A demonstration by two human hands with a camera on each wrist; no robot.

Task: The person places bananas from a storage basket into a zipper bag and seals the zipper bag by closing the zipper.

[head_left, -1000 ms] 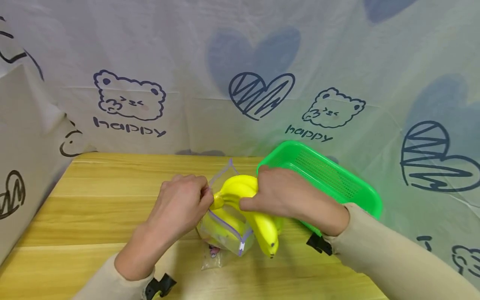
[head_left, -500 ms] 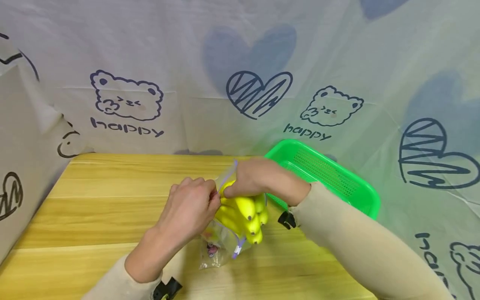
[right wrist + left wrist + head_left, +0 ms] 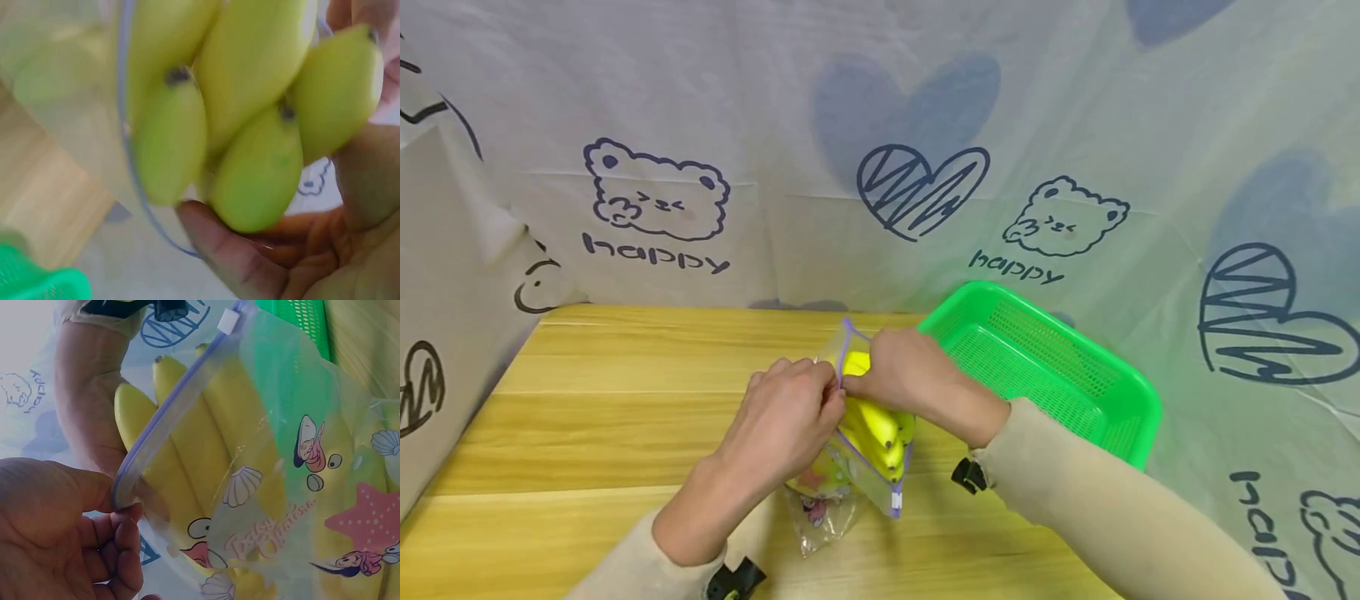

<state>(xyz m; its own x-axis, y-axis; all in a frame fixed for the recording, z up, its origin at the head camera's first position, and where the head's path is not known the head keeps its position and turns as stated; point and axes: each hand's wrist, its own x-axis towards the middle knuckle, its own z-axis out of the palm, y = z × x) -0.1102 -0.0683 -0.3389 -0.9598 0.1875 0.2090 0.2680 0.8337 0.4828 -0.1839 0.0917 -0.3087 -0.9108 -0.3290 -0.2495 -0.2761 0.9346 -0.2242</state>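
A clear zip bag [image 3: 872, 485] with a purple seam and printed shells and a starfish hangs with its mouth apart. My left hand [image 3: 786, 417] pinches the edge of that mouth between thumb and finger. My right hand [image 3: 913, 375] grips a bunch of yellow bananas [image 3: 871, 421], which sits partly inside the mouth, tips toward me. Through the film in the left wrist view, the bananas [image 3: 194, 456] lie behind the purple seam. In the right wrist view, my fingers curl under the greenish tips [image 3: 256, 169]. Another yellow shape [image 3: 344, 456] shows lower in the bag, its kind unclear.
A green plastic basket [image 3: 1045, 329] stands at the right back of the wooden table [image 3: 625, 400], just beyond my right forearm. Behind the table hangs a pale printed cloth [image 3: 790, 108]. A white slider [image 3: 897, 500] sits at the bag's near corner.
My right hand has brought the bananas left and down, from beside the bag's mouth into it. My left hand keeps its pinch and has shifted slightly right.
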